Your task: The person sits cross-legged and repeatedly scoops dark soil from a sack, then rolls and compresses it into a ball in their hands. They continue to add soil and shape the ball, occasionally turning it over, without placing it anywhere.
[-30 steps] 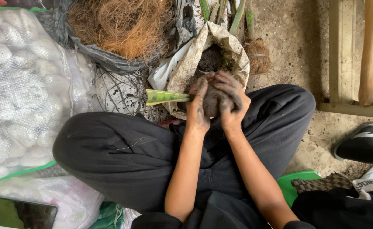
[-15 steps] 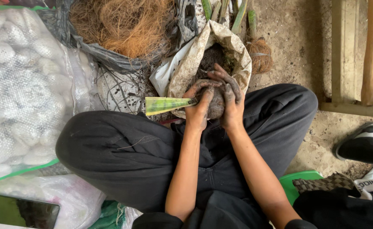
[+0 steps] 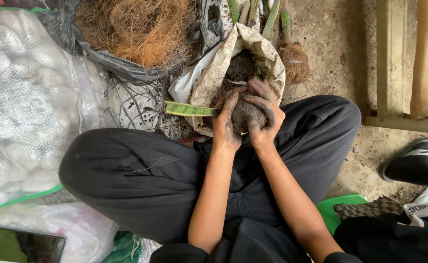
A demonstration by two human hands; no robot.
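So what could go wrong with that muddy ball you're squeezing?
The soil ball might crumble, since only the left hand and right hand press it together. Crumbs could drop onto the black trousers instead of into the open soil bag just beyond. The green leaf sticking out sideways could bend or snap if squeezed hard.

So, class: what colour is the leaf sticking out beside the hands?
The leaf is green with yellow edges, seen in the head view.

Dirt floor (image 3: 340, 53) — soil sack (image 3: 209, 83), fibre bag (image 3: 126, 73) on it.
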